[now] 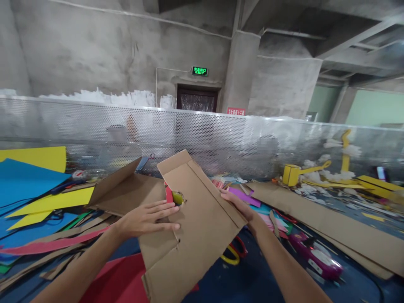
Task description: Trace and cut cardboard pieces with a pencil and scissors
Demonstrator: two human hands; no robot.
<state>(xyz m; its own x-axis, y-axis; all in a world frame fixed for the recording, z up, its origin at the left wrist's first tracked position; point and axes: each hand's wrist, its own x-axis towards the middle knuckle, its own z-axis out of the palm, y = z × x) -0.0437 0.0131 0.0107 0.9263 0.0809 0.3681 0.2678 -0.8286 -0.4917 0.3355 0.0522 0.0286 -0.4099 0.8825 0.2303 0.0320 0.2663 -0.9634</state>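
A folded piece of brown cardboard (202,210) is held up tilted in front of me, with creases and small holes in it. My left hand (148,219) lies against its left side, fingers stretched out and spread. My right hand (238,205) grips the right edge, its thumb partly hidden behind the board. A red and yellow-green object (176,198) shows at the cardboard's left edge by my left fingertips; its kind is unclear. Below the board, a pair of scissors (232,254) with red and yellow handle loops is partly covered. A red sheet (116,280) lies under my left forearm.
Yellow sheets (72,200), blue sheets (28,179) and cardboard strips lie at left. A purple glue-gun-like tool (315,256) and long cardboard (331,227) are at right, near yellow paper shapes (291,174) and white scraps. A perforated metal screen (202,130) runs behind the table.
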